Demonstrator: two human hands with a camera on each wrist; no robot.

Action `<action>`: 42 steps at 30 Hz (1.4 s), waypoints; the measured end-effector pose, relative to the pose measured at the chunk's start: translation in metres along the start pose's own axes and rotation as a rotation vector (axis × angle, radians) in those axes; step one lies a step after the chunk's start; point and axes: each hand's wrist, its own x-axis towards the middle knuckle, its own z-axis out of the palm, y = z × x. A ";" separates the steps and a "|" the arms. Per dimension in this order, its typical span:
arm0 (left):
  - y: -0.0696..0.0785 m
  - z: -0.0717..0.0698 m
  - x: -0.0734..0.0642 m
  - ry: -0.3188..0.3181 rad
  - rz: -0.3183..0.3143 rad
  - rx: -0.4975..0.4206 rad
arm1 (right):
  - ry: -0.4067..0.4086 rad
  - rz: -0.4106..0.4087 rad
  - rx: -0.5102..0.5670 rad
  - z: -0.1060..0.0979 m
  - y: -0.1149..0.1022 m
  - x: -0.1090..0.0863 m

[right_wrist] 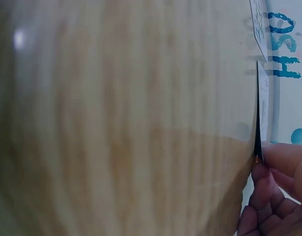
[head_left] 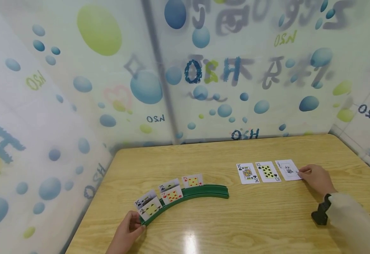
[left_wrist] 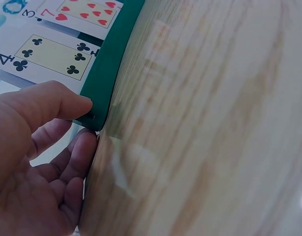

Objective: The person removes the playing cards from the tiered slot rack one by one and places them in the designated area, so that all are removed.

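Observation:
A curved green card holder (head_left: 205, 191) lies at the left of the table. My left hand (head_left: 128, 231) grips its near end, the thumb (left_wrist: 67, 101) on top and the other fingers curled beside the end. Standing in the holder are a four of clubs (head_left: 151, 209), a seven of hearts (head_left: 172, 195), a five of diamonds (head_left: 192, 181), a black three (head_left: 169, 185) and a partly covered black king (head_left: 146, 199). At the right, my right hand (head_left: 317, 179) pinches the right edge of a joker card (head_left: 286, 170); the right wrist view shows that edge slightly raised.
A king of clubs (head_left: 248, 173) and a ten of spades (head_left: 268, 171) lie face up in a row left of the joker. The wooden table (head_left: 236, 225) meets a patterned wall (head_left: 204, 116) at the back. A black device sits on my right wrist.

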 end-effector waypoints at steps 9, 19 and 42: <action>0.000 0.000 -0.001 -0.001 -0.002 0.002 | 0.002 -0.012 -0.020 0.003 0.003 0.000; 0.001 0.000 -0.001 -0.004 -0.009 -0.006 | 0.011 -0.001 0.009 -0.002 0.002 -0.002; 0.002 -0.001 -0.002 -0.001 -0.006 0.000 | -0.042 -0.204 0.140 0.031 -0.095 0.004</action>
